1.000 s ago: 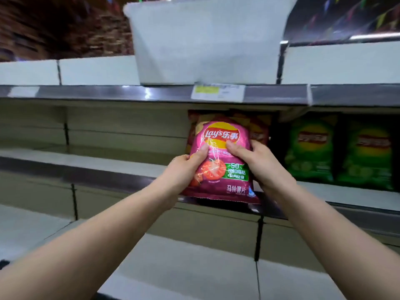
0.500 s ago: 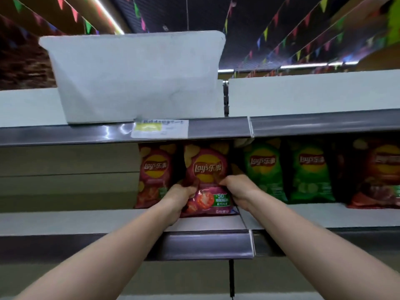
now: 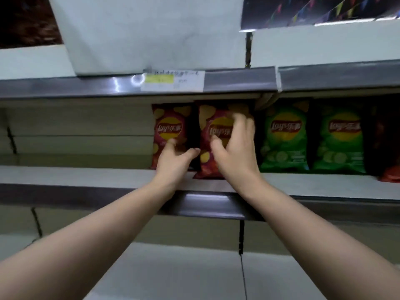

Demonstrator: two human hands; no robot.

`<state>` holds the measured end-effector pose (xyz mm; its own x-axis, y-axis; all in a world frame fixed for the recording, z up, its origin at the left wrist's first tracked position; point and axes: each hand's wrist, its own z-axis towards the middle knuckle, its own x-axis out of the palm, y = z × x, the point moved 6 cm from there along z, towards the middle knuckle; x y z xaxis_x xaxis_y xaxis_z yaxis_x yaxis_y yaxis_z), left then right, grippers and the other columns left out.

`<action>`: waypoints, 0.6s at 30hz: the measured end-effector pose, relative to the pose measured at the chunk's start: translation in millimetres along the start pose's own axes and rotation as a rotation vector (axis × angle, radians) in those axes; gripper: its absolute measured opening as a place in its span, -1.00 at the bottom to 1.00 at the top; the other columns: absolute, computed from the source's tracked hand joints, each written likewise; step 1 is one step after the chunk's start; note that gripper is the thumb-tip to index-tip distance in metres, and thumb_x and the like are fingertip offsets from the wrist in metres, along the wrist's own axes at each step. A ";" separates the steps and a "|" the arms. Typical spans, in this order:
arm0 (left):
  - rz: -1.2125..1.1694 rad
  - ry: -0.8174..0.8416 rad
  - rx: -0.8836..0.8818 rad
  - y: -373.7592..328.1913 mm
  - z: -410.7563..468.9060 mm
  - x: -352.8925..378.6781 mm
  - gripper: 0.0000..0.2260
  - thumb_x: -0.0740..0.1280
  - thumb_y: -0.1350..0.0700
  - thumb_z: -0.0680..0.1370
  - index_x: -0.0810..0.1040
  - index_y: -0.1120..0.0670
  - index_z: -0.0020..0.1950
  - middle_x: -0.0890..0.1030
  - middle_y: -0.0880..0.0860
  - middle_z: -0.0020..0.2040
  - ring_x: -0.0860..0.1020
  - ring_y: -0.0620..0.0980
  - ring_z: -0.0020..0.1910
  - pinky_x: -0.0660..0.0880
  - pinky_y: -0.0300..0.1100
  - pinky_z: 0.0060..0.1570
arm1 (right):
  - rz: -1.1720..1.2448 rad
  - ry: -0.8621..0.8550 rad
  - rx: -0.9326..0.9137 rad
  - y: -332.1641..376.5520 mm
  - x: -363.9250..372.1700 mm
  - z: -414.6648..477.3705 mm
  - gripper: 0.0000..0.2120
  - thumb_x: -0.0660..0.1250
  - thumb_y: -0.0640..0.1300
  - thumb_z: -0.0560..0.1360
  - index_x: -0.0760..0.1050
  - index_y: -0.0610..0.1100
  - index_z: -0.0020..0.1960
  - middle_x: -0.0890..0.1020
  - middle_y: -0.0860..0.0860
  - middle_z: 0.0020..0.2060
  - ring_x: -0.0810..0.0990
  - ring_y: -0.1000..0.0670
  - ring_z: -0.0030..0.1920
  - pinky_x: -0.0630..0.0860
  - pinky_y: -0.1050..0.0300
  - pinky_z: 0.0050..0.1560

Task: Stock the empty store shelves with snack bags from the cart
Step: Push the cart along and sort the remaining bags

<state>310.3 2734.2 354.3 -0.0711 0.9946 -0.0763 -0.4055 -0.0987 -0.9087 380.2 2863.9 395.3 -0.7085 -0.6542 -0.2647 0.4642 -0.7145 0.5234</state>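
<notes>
Here, shelf (image 3: 86,176): red bags (image 3: 169,126) and green bags (image 3: 285,137) stand up.
Left hand (image 3: 174,159): fingers straight, between the red bags.
Right hand (image 3: 236,152): spread flat on the right red bag (image 3: 207,124).

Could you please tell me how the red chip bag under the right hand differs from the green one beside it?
The red bag has a red pack, the green bag a green one. The right hand rests on the red bag; nothing touches the green bag. The red bag's bottom seems slightly further forward on the shelf than the green bag's. Both stand upright with the same logo.
</notes>
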 end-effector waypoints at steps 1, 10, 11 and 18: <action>0.002 -0.033 0.048 -1.7 -8.3 -9.3 -0.56 0.44 0.10 0.41 0.44 0.17 0.24 0.59 0.10 0.10 0.57 0.04 0.11 0.50 -0.12 0.11 | 0.104 -0.014 -0.079 14.0 7.5 -8.4 -0.61 0.28 -0.23 0.41 0.37 -0.34 0.21 0.41 -0.23 0.12 0.38 -0.18 0.20 0.25 0.10 0.25; 0.156 -0.336 0.093 25.4 -78.2 -171.1 -0.78 0.34 0.26 0.47 0.45 0.05 0.06 0.56 0.12 0.10 0.56 0.00 -0.02 0.54 -0.18 0.01 | 0.584 0.205 -0.193 101.1 135.4 -78.0 -0.68 0.25 -0.28 0.38 0.43 -0.29 0.13 0.39 0.00 0.02 0.36 0.18 0.05 0.28 0.43 0.14; 0.172 -0.376 0.081 31.7 -86.6 -193.8 -0.77 0.34 0.29 0.47 0.45 0.07 0.07 0.55 0.13 0.10 0.55 0.01 0.00 0.53 -0.15 0.06 | 0.623 0.249 -0.194 114.3 152.0 -88.4 -0.69 0.24 -0.27 0.39 0.42 -0.28 0.13 0.40 -0.01 0.02 0.36 0.18 0.04 0.27 0.46 0.13; 0.246 -0.676 -0.114 90.9 -160.0 -358.2 -0.77 0.30 0.33 0.50 0.42 0.04 0.04 0.49 -0.05 -0.04 0.46 -0.16 -0.18 0.43 -0.37 -0.07 | 0.840 0.601 -0.158 216.8 282.2 -187.3 -0.68 0.22 -0.26 0.38 0.40 -0.25 0.13 0.41 -0.06 0.03 0.49 0.06 -0.02 0.37 0.44 0.02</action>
<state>444.6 2374.3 233.4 -0.7102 0.7025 -0.0468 -0.2111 -0.2759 -0.9377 380.5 2478.0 282.4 0.2358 -0.9400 -0.2465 0.7801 0.0318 0.6249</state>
